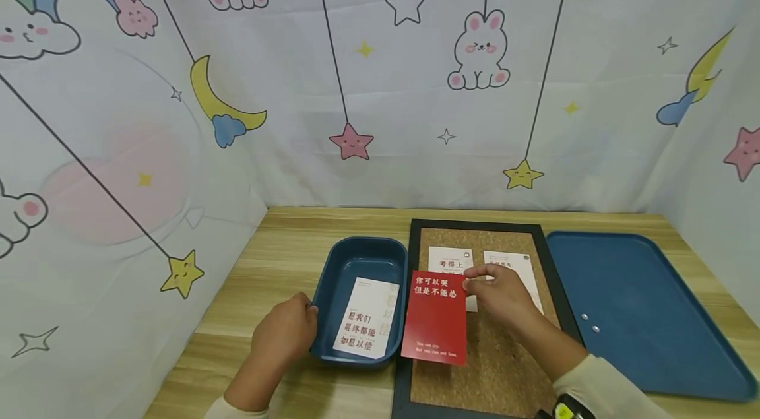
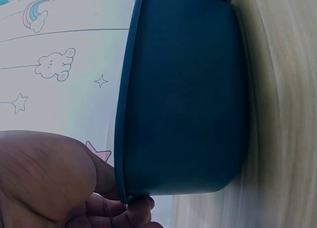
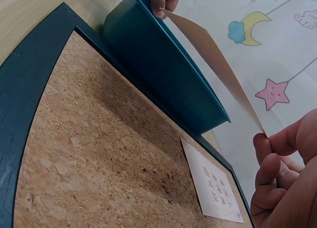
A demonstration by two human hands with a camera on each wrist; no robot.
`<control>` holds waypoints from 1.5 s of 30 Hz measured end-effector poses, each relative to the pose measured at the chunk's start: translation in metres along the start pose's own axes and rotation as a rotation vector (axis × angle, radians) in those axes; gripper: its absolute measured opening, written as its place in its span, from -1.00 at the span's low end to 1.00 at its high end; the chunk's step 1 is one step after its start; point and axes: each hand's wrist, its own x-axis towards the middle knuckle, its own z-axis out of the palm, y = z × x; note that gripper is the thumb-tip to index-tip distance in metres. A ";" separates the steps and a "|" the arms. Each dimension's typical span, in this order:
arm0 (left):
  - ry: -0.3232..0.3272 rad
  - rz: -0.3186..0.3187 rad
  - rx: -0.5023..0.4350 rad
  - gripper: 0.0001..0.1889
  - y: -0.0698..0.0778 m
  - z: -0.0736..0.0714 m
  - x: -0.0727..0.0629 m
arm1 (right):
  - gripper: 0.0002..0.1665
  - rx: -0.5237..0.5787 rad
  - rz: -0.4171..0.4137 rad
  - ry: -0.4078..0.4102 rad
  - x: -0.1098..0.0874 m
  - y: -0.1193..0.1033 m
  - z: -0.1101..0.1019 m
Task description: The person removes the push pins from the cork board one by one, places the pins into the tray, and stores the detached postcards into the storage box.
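A red card (image 1: 436, 320) with white writing is pinched at its upper right corner by my right hand (image 1: 505, 297), raised over the left part of a black-framed cork board (image 1: 487, 373). In the right wrist view the card (image 3: 213, 54) shows nearly edge-on between thumb and fingers. My left hand (image 1: 287, 330) grips the left rim of a deep blue bin (image 1: 359, 247); the left wrist view has the thumb and fingers on the bin's rim (image 2: 183, 89). Inside the bin lies a white card (image 1: 368, 320) with red writing.
On the upper cork board are two white cards, the left card (image 1: 449, 257) partly hidden by the red one, the right card (image 1: 516, 264) partly behind my hand. A flat blue tray (image 1: 647, 300) with two small silvery round pieces (image 1: 590, 322) lies at the right. A printed cloth (image 1: 404, 175) hangs behind.
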 end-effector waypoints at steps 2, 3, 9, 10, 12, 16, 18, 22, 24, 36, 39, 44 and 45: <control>0.003 0.006 -0.002 -0.79 0.000 0.000 0.000 | -0.64 0.006 0.002 0.001 0.000 -0.001 0.001; 0.004 0.010 -0.004 -0.79 -0.001 0.000 -0.001 | -0.64 0.013 0.001 0.002 0.001 -0.001 0.001; -0.002 0.016 -0.014 -0.76 -0.001 -0.001 -0.001 | -0.66 0.040 -0.003 -0.001 0.001 -0.004 0.004; -0.002 0.016 -0.013 -0.76 -0.001 -0.001 -0.001 | -0.66 0.039 -0.004 -0.001 0.001 -0.004 0.004; -0.002 0.015 -0.011 -0.76 -0.001 -0.001 -0.001 | -0.66 0.037 -0.004 -0.001 0.002 -0.005 0.005; -0.006 0.014 -0.012 -0.77 -0.001 -0.001 -0.001 | -0.67 0.039 -0.001 0.003 0.002 -0.006 0.008; -0.009 0.013 -0.014 -0.78 -0.001 -0.001 -0.002 | -0.68 0.040 0.002 0.006 0.002 -0.006 0.009; -0.009 0.013 -0.016 -0.79 0.000 -0.001 -0.002 | -0.68 0.038 0.002 0.007 0.003 -0.007 0.011; -0.007 0.013 -0.016 -0.79 -0.001 -0.001 -0.002 | -0.68 0.034 -0.002 0.009 0.003 -0.008 0.012; -0.001 0.015 -0.011 -0.79 -0.001 -0.001 -0.002 | -0.66 0.026 0.013 0.010 0.005 -0.010 0.018; -0.001 0.014 -0.007 -0.80 0.000 -0.001 -0.002 | -0.66 0.027 0.011 0.009 0.007 -0.011 0.019; -0.007 0.011 -0.004 -0.79 -0.001 -0.001 -0.001 | -0.66 0.032 0.005 0.009 0.009 -0.011 0.022; -0.008 0.011 -0.004 -0.79 0.000 -0.001 -0.001 | -0.67 0.032 0.005 0.011 0.009 -0.011 0.022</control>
